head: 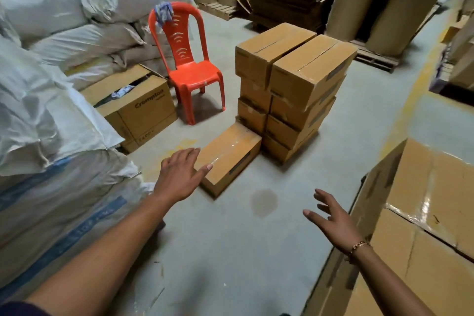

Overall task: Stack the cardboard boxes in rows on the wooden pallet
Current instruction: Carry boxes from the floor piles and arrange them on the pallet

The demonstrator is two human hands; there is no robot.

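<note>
While left hand (179,174) and right hand (331,220) spread empty, the cardboard box (230,154) lies just beside the left.

Only one word can be read: "Crompton", dark print on the side face of the open cardboard box (143,113), left of centre, beside the orange chair (189,74). Small print just under it and more low on the same face, both too blurred to read. Blue lettering along the white sacks (77,233), lower left, smeared, illegible. Stacked cardboard boxes (307,72), mid frame: tiny marks at top edges, dark strips on sides, nothing legible.
</note>
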